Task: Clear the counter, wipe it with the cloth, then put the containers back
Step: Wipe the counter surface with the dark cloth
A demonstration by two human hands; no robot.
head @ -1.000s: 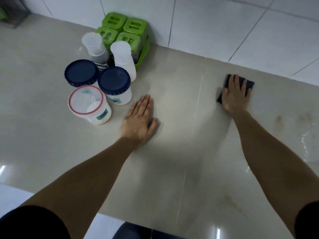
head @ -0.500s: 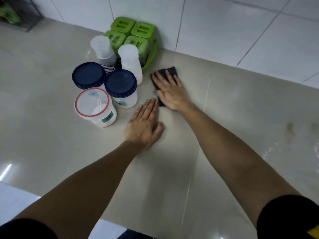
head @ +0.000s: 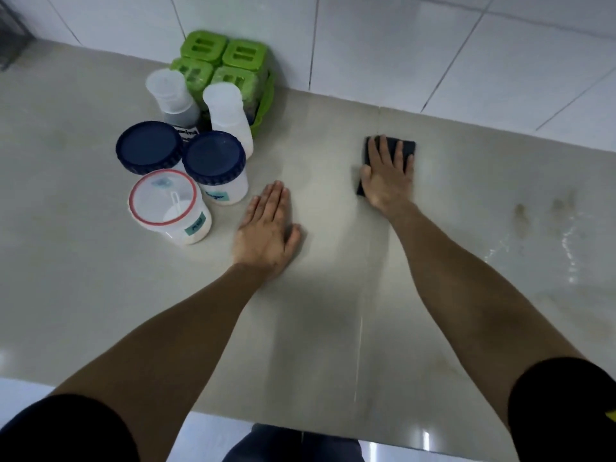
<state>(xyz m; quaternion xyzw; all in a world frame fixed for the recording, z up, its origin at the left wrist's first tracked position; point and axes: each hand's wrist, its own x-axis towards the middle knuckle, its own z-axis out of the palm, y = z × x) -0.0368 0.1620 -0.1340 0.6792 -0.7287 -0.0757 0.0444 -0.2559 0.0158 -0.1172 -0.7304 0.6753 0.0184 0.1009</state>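
Note:
My right hand (head: pixel 386 176) presses flat on a dark cloth (head: pixel 408 151) on the beige counter (head: pixel 333 311), right of centre near the wall. My left hand (head: pixel 266 231) lies flat and empty on the counter, fingers together, just right of the containers. These stand grouped at the back left: two jars with dark blue lids (head: pixel 148 146) (head: pixel 213 156), a clear jar with a red rim (head: pixel 163 198), two white bottles (head: pixel 168 90) (head: pixel 225 106) and a green rack of boxes (head: pixel 221 58) against the wall.
White wall tiles (head: pixel 400 45) run behind the counter. Brownish stains (head: pixel 540 211) and wet streaks (head: pixel 573 248) mark the right side. The counter's front edge (head: pixel 300 428) is near my body. A dark wire object (head: pixel 10 31) sits at the far left corner.
My right hand slid the cloth from the right to beside the containers, and now back right toward the middle. My left hand stayed put.

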